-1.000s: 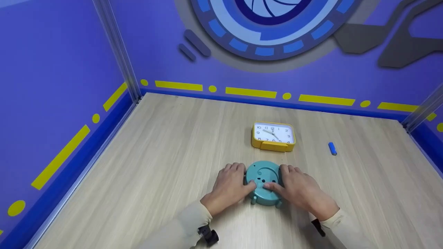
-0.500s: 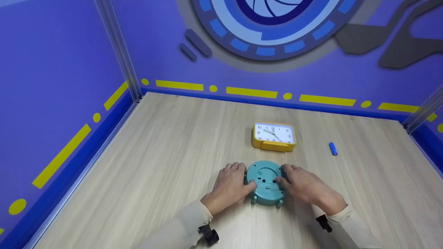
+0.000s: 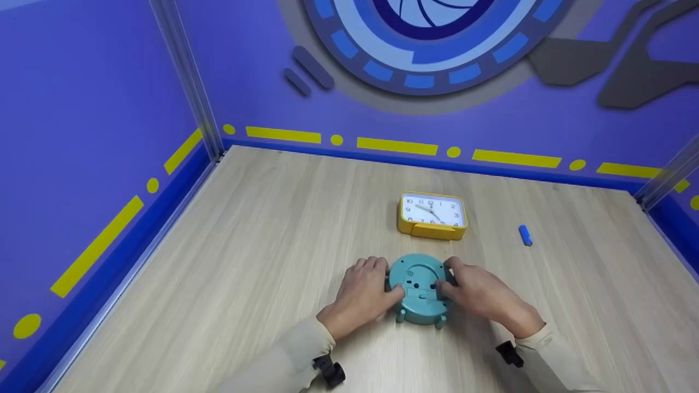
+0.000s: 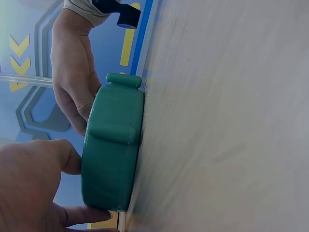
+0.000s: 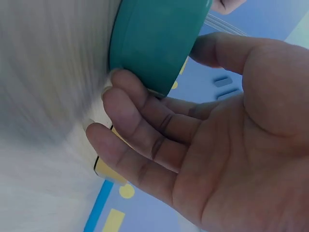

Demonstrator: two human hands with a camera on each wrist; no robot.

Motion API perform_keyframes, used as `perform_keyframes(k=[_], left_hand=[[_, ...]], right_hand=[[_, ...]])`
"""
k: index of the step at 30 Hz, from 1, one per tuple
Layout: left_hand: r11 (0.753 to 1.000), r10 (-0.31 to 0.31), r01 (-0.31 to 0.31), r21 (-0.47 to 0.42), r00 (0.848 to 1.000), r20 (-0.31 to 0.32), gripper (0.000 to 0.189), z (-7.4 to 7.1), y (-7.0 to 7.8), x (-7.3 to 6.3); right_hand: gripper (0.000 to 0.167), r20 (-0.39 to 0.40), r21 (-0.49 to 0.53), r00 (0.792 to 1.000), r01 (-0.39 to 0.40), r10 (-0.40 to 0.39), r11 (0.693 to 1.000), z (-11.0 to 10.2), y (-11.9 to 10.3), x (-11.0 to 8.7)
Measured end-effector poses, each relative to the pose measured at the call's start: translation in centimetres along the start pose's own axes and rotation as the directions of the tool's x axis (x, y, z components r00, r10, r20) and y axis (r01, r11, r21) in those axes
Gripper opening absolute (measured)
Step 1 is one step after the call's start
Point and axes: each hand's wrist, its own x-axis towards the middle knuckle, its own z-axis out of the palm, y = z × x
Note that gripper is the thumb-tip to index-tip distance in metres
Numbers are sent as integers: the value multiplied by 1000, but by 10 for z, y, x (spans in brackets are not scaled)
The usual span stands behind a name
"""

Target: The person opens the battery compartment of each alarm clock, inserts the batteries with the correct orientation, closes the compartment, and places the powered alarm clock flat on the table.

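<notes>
A round teal alarm clock (image 3: 418,300) lies face down on the table, its back with small knobs and a battery cover turned up and two stubby feet toward the person. My left hand (image 3: 360,297) holds its left side, thumb on the back and fingers along the edge. On the opposite side, my right hand (image 3: 483,292) grips the rim, its thumb resting near a black knob. In the right wrist view the curled fingertips (image 5: 128,82) press the side of the clock. The left wrist view shows the clock's rim low against the tabletop; its face is hidden.
Just behind, a yellow rectangular clock (image 3: 431,215) lies with its white dial up. A small blue cylinder like a battery (image 3: 525,234) lies to the right. Blue-purple panels (image 3: 327,109) wall the wooden table (image 3: 262,229) at the back and sides.
The right thumb has drawn back from the middle of the clock's back toward its right side, uncovering the battery cover. The right hand shifted slightly right; the left hand stayed put.
</notes>
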Motion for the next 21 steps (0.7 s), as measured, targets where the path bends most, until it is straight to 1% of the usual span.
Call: perform_keyframes(k=[6, 14, 21], left_hand=[[1000, -6, 6, 9, 1000, 9, 28, 0, 1, 0], [1000, -15, 15, -8, 1000, 13, 32, -1, 1, 1], [1000, -14, 14, -6, 1000, 12, 37, -2, -1, 0]], right_hand=[[47, -15, 20, 1000, 1, -1, 1000, 1, 0, 1], [44, -12, 42, 1000, 5, -4, 999, -1, 5, 1], [42, -4, 61, 1000, 15, -15, 998, -2, 8, 2]])
